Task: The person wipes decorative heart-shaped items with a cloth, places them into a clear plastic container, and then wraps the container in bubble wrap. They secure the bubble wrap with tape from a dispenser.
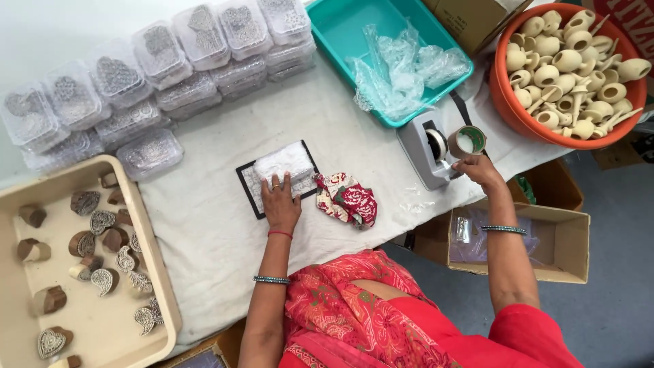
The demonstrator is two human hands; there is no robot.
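A white cloth-covered table [225, 238] is flanked by a beige tray of carved wooden blocks [88, 320] at its left edge. The left hand [281, 203] is laid flat, fingers spread, on a white padded packet [283, 163] atop a black mat [246, 194]. The right hand [477, 169] is pinched at a grey tape dispenser [429, 150] by the right edge.

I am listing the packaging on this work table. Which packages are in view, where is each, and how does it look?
Clear plastic boxes: stacked rows, upper left, patterned pieces inside.
Wrapped white packet: centre, on a black mat, under the left hand.
Open cardboard box: lower right, brown.
Clear bags: crumpled in the teal tray.
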